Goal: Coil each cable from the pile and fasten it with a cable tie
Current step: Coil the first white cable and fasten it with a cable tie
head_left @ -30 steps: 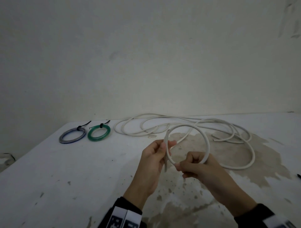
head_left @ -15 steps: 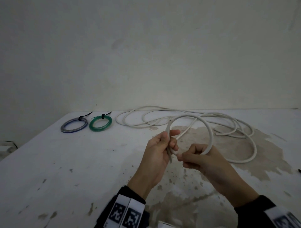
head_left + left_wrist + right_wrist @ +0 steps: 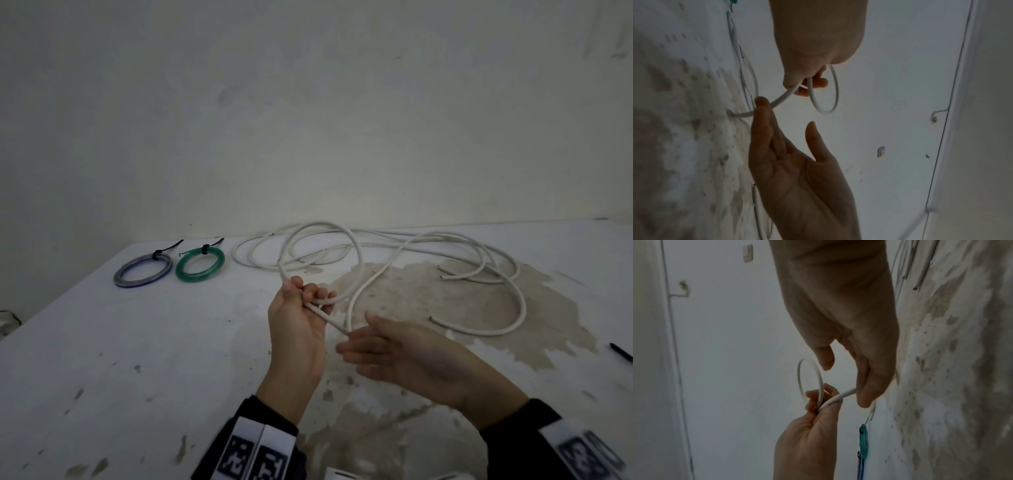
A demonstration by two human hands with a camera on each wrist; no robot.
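The left hand (image 3: 298, 329) has its fingers (image 3: 322, 294) curled round a white cable (image 3: 356, 260), pinching one finished loop where the strands cross. The loop stands up above the fist. The right hand (image 3: 404, 356) is flat, fingers (image 3: 762, 116) straight and together, holding nothing, with the fingertips just touching the strand that runs out of the left fist. From there the cable trails back across the stained surface (image 3: 137, 342) into a loose pile (image 3: 479, 274) near the wall. At the far left lie two finished coils, one blue (image 3: 118, 275), one green (image 3: 181, 272), each fastened with a black tie.

To do this step well, the right hand should probably slide further along the free strand, bring the next turn round to match the first loop's size, and lay it into the left pinch without letting the held crossing slip or the cable twist.
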